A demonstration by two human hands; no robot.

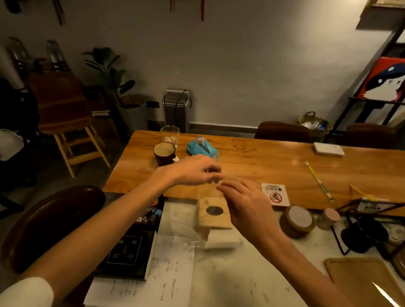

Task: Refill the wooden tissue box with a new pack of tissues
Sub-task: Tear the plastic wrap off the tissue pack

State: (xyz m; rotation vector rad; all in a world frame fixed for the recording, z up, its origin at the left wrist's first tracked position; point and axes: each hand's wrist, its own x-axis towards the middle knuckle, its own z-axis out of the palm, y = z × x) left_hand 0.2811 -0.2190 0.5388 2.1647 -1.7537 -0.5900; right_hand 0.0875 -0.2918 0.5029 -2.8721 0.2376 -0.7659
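The wooden tissue box (215,214), with a round hole in its top, stands on the white marble counter (245,291). A white pack of tissues (223,241) lies against its near side. My left hand (195,171) hovers above and beyond the box with its fingertips pinched. My right hand (243,201) is over the box's right side, and its blurred fingers meet those of the left. A faint clear plastic wrapper (183,225) hangs from the pinch to the counter, left of the box. A blue tissue pack (203,148) lies far back on the wooden table (269,164).
A dark cup (164,153) and a glass (169,134) stand by the blue pack. Papers (160,284) and a dark book (126,252) lie at the left. Round wooden coasters (297,220), a black wire stand (360,235), a wooden tray (366,285) and a knife (391,302) are at the right.
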